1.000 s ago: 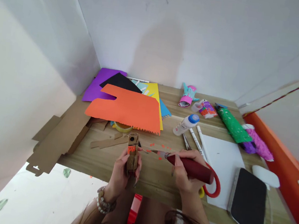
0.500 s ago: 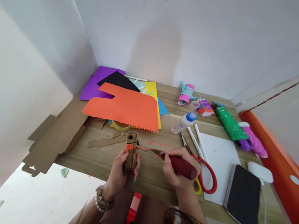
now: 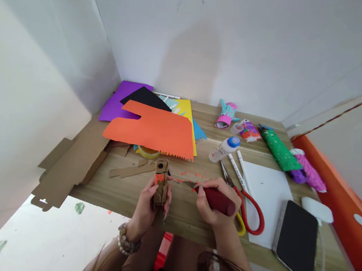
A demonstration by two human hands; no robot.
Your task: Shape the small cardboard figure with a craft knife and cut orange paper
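Observation:
My left hand [image 3: 146,201] is closed around a small brown cardboard craft piece [image 3: 160,190], held upright over the front of the table. A dark round spot marks its top and an orange patch sits below that. My right hand [image 3: 214,203] grips the thick dark red handle of a pointed tool [image 3: 219,201]. Its thin metal tip points left toward the cardboard piece; whether the two touch is hard to tell. Small orange paper scraps [image 3: 192,175] lie on the wooden table just beyond the tip.
Coloured paper sheets [image 3: 155,130] overlap at the back left, above a tape roll [image 3: 147,152] and cardboard pieces [image 3: 75,162]. Rightward are a glue bottle [image 3: 223,149], white markers [image 3: 238,169], red-and-yellow scissors [image 3: 258,219], white paper [image 3: 269,186] and a dark-topped device [image 3: 298,240].
The whole view has shifted slightly, so most things appear a little farther right. Both hands keep hold of the same things, with the tool tip still near the cardboard piece.

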